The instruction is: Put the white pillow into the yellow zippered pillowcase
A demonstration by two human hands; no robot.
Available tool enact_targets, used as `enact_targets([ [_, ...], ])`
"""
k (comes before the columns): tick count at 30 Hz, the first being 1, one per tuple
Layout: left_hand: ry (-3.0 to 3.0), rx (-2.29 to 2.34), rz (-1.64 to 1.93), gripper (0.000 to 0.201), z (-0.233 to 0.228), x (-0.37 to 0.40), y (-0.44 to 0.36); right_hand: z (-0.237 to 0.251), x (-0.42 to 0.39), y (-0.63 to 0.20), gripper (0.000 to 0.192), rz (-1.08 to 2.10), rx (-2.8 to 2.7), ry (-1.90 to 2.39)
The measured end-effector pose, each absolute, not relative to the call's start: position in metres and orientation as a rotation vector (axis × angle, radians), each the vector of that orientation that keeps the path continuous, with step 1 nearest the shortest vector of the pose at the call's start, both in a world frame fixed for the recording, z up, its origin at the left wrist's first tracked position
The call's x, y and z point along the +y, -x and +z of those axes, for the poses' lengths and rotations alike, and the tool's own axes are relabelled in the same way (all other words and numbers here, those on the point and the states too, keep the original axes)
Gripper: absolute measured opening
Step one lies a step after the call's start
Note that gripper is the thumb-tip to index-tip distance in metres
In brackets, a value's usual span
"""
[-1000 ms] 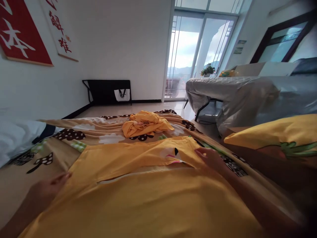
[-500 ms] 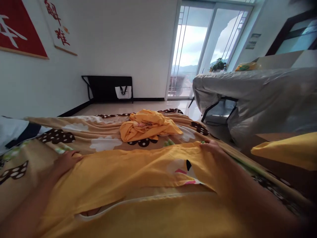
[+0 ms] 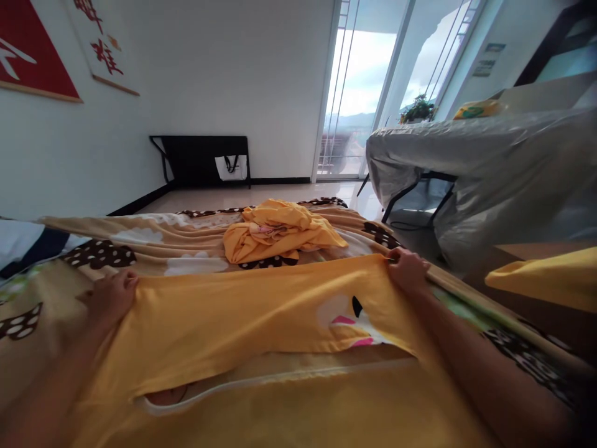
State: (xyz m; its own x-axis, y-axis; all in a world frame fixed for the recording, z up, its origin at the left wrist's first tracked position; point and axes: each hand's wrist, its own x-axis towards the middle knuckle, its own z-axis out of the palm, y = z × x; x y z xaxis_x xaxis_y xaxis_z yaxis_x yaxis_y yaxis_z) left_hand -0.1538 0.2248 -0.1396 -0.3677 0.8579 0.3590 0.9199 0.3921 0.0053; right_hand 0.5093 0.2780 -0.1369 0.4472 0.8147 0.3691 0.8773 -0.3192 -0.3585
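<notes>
A yellow pillowcase (image 3: pixel 224 311) with a white and pink printed figure is stretched flat across the foreground. It has a long slit, edged in white, running across its near part. My left hand (image 3: pixel 113 295) pinches its far left corner. At the far right corner, my right hand (image 3: pixel 407 269) is closed on the edge. The far edge is pulled nearly straight between both hands. Just beyond it, a crumpled heap of yellow cloth (image 3: pixel 275 233) lies on the patterned blanket (image 3: pixel 196 264).
On the right, a cardboard box (image 3: pixel 527 252) has yellow cloth (image 3: pixel 550 274) over it. Behind stands a plastic-covered table (image 3: pixel 420 146). White and navy fabric (image 3: pixel 37 246) lies at left. A black folded frame (image 3: pixel 196 162) with a white bag (image 3: pixel 232 168) leans against the wall.
The pillowcase's far edge has become straighter and tauter. My left hand has shifted slightly left and away from me, my right hand slightly right and away. The view has tilted a little.
</notes>
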Motion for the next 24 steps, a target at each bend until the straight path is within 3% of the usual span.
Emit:
enact_targets([
  [4, 1.651, -2.259, -0.427, 0.043, -0.132, 0.220, 0.109, -0.141, 0.270, -0.490, 0.034, -0.528, -1.609, 2.200],
  [6, 1.932, -2.040, -0.491, 0.041, -0.129, 0.220, 0.065, -0.135, 0.264, -0.457, 0.039, -0.560, -1.800, 2.073],
  [9, 2.545, -1.700, -0.480, 0.044, -0.134, 0.217, -0.022, -0.131, 0.244, -0.373, 0.041, -0.281, -2.257, 1.679],
  [13, 2.864, -1.662, -0.410, 0.051, -0.157, 0.206, -0.091, -0.144, 0.214, -0.283, 0.045, 0.141, -2.517, 1.306],
  [18, 2.580, -1.868, -0.266, 0.055, -0.178, 0.187, 0.016, -0.160, 0.211, -0.355, 0.060, 0.277, -2.444, 1.668],
  [21, 2.363, -2.010, -0.101, 0.054, -0.180, 0.169, 0.109, -0.163, 0.214, -0.436, 0.061, 0.132, -2.361, 1.975],
  [24, 2.197, -2.195, 0.102, 0.054, -0.169, 0.155, 0.144, -0.154, 0.205, -0.468, 0.053, -0.084, -2.263, 2.161],
])
